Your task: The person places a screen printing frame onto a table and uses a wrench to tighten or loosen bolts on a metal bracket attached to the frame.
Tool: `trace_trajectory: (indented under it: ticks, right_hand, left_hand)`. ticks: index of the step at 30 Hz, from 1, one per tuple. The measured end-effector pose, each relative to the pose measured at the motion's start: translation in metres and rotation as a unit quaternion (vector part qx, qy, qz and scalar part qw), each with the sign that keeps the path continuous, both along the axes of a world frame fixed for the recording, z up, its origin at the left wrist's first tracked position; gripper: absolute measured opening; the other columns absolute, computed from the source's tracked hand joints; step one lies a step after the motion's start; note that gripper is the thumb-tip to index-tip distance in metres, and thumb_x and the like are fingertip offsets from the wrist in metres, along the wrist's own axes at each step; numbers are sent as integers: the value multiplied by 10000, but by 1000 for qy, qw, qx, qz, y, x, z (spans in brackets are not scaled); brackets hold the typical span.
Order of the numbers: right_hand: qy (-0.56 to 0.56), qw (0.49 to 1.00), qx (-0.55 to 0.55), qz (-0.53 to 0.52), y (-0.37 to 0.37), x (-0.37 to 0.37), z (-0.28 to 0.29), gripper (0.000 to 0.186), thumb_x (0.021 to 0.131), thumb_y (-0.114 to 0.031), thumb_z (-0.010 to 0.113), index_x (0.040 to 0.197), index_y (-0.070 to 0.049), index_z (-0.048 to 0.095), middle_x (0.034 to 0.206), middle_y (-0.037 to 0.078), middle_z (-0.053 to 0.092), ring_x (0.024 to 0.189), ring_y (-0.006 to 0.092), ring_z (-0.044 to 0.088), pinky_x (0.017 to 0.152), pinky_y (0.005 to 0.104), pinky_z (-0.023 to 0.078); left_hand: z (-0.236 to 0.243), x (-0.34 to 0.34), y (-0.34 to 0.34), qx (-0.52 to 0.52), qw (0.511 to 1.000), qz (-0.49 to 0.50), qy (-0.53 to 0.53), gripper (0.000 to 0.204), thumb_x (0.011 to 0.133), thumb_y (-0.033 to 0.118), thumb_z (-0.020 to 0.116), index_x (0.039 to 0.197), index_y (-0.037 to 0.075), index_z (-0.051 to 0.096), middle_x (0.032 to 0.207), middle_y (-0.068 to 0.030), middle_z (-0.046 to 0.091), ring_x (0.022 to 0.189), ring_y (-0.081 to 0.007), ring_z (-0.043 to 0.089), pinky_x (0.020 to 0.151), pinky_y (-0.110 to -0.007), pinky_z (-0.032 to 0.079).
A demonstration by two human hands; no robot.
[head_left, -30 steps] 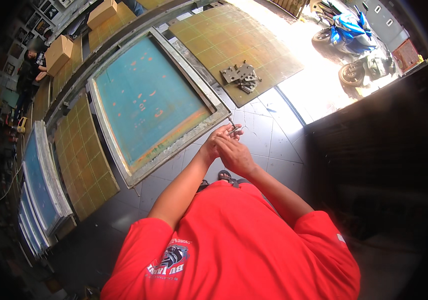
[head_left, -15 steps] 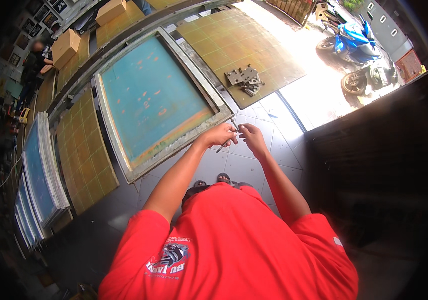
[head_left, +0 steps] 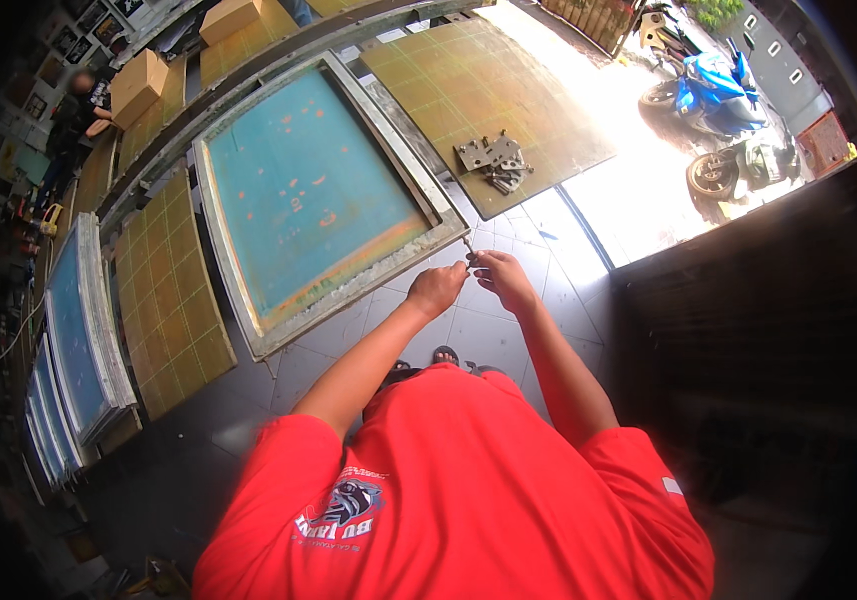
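Closest in is the red t-shirt, with both forearms stretched forward from it and meeting over the grey tiled floor, sandalled toes just peeking out below. The left hand is curled into a loose fist and the right hand sits right beside it, fingers bent, both pinching a small thin metal piece between the fingertips; it's too tiny to say what exactly. That piece sits just off the near corner of a big screen-printing frame, pale metal border, teal mesh with orange-red blotches, lying flat on the floor. Further out there's a pile of grey metal hinge clamps on a yellow gridded board, more framed screens stacked off to the left, and a blue motorbike out in the sun.
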State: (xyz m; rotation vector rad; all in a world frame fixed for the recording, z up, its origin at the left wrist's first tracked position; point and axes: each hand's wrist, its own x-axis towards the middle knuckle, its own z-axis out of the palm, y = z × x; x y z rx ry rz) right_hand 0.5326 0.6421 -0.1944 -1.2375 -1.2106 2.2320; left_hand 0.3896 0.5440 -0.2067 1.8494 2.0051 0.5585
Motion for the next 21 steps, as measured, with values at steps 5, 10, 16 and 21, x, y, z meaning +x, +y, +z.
trace_trajectory:
  ticks: [5, 10, 16, 21]
  right_hand:
    - [-70, 988, 110, 82, 16, -2, 5, 200, 927, -217, 610, 978, -45, 698, 879, 17, 675, 736, 84, 582, 668, 241, 467]
    - [-145, 910, 358, 149, 21, -1, 8, 234, 902, -209, 645, 940, 12, 714, 796, 70, 697, 682, 140, 620, 640, 266, 473]
    - [-169, 983, 23, -66, 20, 18, -25, 602, 963, -468, 499, 1351, -8, 475, 1295, 221, 542, 1187, 297, 540, 946, 427, 440]
    - [-18, 961, -268, -65, 15, 15, -83, 686, 985, -530, 380, 1369, 38, 391, 1360, 273, 449, 1246, 352, 481, 1042, 498, 384]
  left_hand:
    - [-14, 25, 13, -95, 987, 117, -47, 323, 996, 345, 432, 1015, 55, 572, 829, -212, 679, 812, -394, 669, 715, -508, 531]
    - [-26, 31, 36, -162, 969, 119, -143, 453, 1008, 394, 367, 1139, 38, 613, 1006, -243, 670, 963, -419, 636, 852, -497, 500]
    - [-72, 26, 45, -90, 967, 69, -227, 455, 996, 373, 355, 1090, 17, 621, 856, -204, 650, 774, -295, 662, 794, -420, 512]
    - [-28, 32, 46, -176, 953, 92, -229, 493, 1008, 376, 331, 1120, -7, 620, 1038, -247, 646, 993, -388, 602, 916, -430, 462]
